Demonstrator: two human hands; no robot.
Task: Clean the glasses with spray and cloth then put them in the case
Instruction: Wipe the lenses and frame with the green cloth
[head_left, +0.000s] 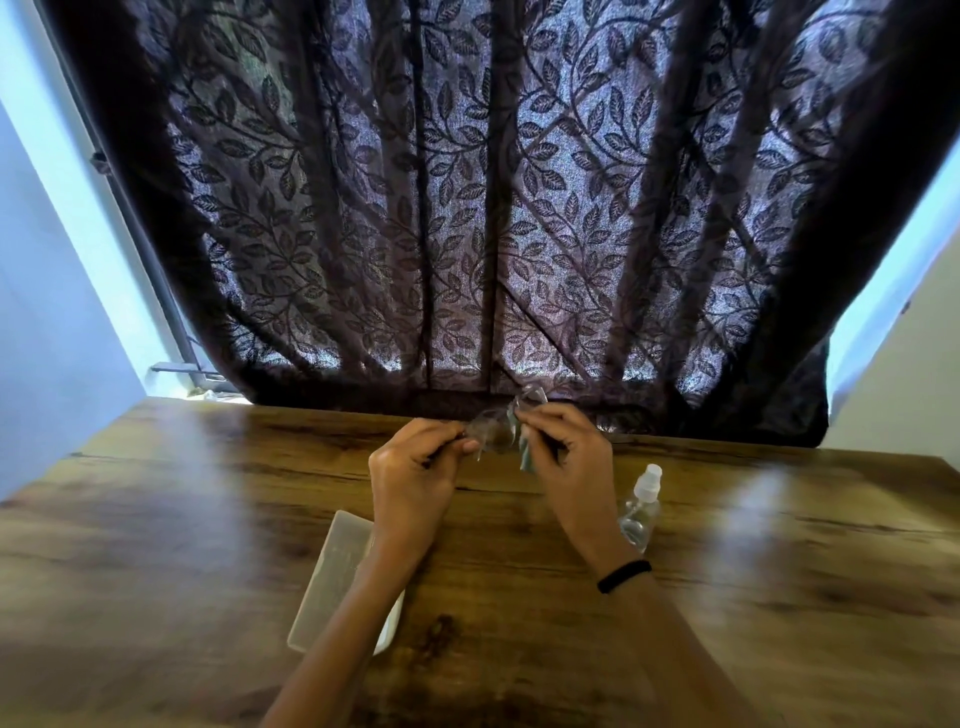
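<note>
Nearest item: a pale rectangular case (332, 571), lying flat on the wooden table (156, 519), partly covered by the left forearm. Left hand (415, 467) is raised above the table, fingers curled, pinching one end of the clear glasses (493, 434). Right hand (566, 457), black band (623, 576) at the wrist, pinches a grey-green cloth (527, 457) against the other end of the glasses; lens detail is blurred. Spray bottle (641, 506) stands upright on the table just right of the right wrist. Dark leaf-patterned curtain (493, 208) hangs behind the far table edge
</note>
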